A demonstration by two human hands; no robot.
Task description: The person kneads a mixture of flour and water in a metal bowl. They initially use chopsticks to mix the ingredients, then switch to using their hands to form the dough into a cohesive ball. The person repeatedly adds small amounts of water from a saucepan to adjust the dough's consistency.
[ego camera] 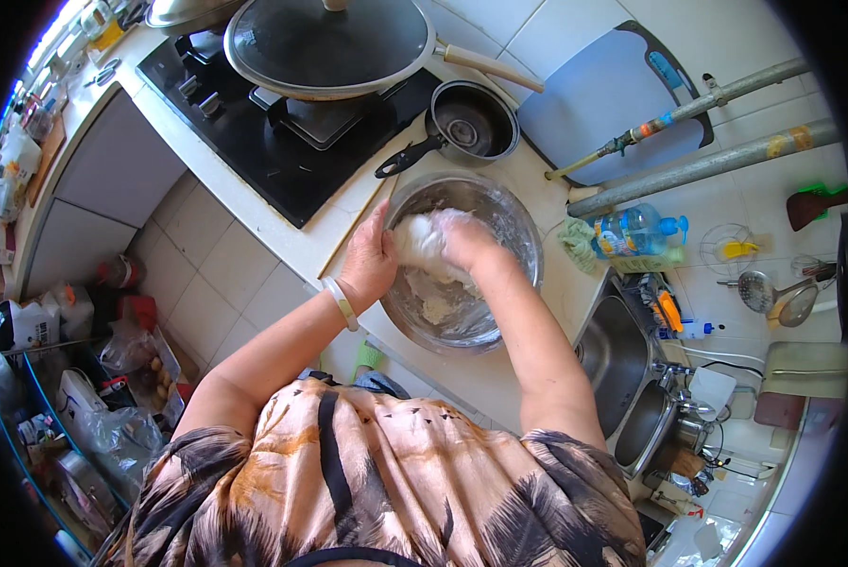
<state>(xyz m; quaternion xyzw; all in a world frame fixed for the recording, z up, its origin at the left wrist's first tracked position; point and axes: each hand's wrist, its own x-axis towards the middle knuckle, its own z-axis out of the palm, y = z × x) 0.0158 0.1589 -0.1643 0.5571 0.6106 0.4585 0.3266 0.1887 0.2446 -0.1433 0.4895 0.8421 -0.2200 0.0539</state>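
Observation:
A wide steel mixing bowl (530, 283) rests on the counter in front of me, its inner wall smeared with flour. A pale lump of dough (418, 241) lies in the bowl's left part, with crumbly bits below it. My right hand (464, 237), floury and a little blurred, is on the dough; its fingertips are partly hidden. With a pale bangle at its wrist, my left hand (372, 255) is at the bowl's left rim, thumb up, and I cannot see whether its fingers grip the rim.
A black saucepan (491, 120) stands just beyond the bowl. Behind it, a lidded wok (324, 49) sits on the gas hob (254, 163). A thin wooden stick (349, 241) lies left of the bowl. At right are a cloth (577, 244), a blue bottle (629, 230) and a sink (608, 347).

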